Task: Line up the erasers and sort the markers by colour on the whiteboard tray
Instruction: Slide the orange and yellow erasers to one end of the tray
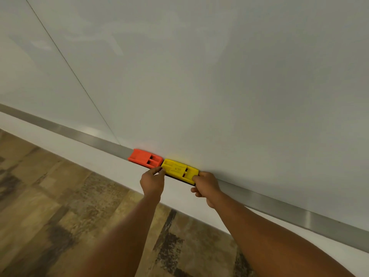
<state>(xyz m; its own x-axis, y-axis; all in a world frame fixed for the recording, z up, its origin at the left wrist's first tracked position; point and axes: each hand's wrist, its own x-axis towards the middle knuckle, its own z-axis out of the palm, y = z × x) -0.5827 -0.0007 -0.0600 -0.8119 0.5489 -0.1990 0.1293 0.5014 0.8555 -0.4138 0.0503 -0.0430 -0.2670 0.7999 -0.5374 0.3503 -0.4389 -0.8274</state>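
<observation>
- Nearest the camera, two bare forearms reach up from the bottom edge over a mottled brown wood-pattern floor (60, 196).
- The left hand (152, 181) has its fingers curled, thumb and fingertips pinching the left end of the yellow plastic block eraser (179, 170).
- The right hand (206, 186) grips the right end of the same yellow eraser, thumb on top and fingers folded beneath; the lower fingers are partly hidden, so how far they wrap under seems uncertain.
- The yellow eraser lies lengthwise on the long brushed-metal whiteboard tray (279, 208), held at both ends, its dark felt underside showing along the near edge.
- Just to its left sits an orange plastic block eraser (144, 157), also lengthwise on the tray, its right end touching or all but touching the yellow one, so the two form one line.
- Below the tray runs a white wall strip (79, 152).
- Farthest back, the glossy white whiteboard (219, 76) fills the upper view, with a thin vertical seam (69, 66) at left.
</observation>
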